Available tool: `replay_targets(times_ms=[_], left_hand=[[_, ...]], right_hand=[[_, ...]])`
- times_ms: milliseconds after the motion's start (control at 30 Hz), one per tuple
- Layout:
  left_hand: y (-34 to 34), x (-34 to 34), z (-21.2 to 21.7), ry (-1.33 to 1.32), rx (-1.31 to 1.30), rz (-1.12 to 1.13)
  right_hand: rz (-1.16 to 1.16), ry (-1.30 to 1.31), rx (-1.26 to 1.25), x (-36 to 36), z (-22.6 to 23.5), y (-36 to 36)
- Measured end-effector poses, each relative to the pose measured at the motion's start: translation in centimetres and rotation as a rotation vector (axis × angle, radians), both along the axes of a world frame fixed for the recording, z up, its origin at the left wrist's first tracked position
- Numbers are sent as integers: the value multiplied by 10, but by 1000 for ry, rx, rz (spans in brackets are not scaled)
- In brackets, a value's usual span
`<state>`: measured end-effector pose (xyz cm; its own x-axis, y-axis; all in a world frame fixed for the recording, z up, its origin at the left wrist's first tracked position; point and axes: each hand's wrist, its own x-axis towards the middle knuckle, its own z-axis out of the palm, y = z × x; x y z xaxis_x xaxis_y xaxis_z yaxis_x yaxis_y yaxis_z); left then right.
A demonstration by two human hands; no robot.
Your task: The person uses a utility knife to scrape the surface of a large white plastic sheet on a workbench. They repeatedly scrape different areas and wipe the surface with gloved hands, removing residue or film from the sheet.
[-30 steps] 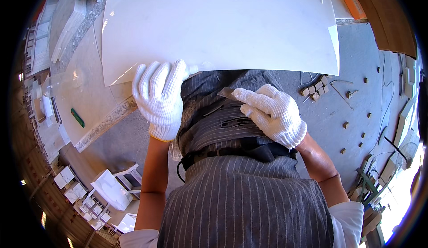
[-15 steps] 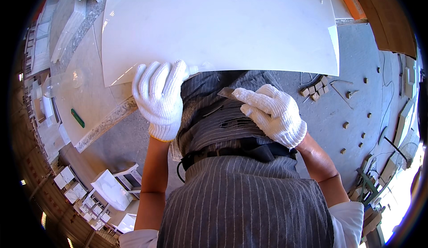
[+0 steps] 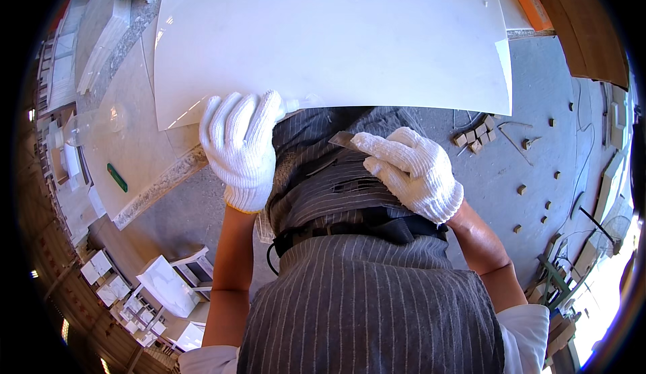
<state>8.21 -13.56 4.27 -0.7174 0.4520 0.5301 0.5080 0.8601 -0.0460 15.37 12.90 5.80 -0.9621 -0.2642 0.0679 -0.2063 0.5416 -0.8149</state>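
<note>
While your gloved left hand lies flat, fingers spread and closed on nothing, on the near edge of the white slab, your right hand is curled shut around a thin flat blade, its tip pointing toward that same edge. You seem to be at the start of an edge-scraping or trimming step, with the blade not yet touching stone. The slab rests on the worktop, overhanging toward your striped apron. Next, I judge, you need to bring the blade tip up to the slab's underside or rim, keeping the left palm pressing down to steady it. Both forearms rise from below, elbows bent, wrists fairly straight.
</note>
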Motion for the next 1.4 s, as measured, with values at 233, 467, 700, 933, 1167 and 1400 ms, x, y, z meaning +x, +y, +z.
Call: replay_targets(times_ms=[233, 467, 700, 933, 1167, 1400], left_hand=[[-1, 0, -1, -8, 6, 6], [2, -2, 0, 35, -4, 11], [1, -2, -1, 24, -4, 13], [0, -2, -2, 22, 4, 16], [0, -2, -2, 27, 15, 20], [-3, -1, -4, 32, 16, 22]], right_hand=[[1, 15, -2, 0, -2, 0], [-2, 12, -7, 0, -1, 0], [-6, 13, -1, 1, -2, 0], [-9, -4, -8, 1, -2, 0], [-10, 1, -8, 1, -2, 0], [-3, 17, -4, 0, -1, -1]])
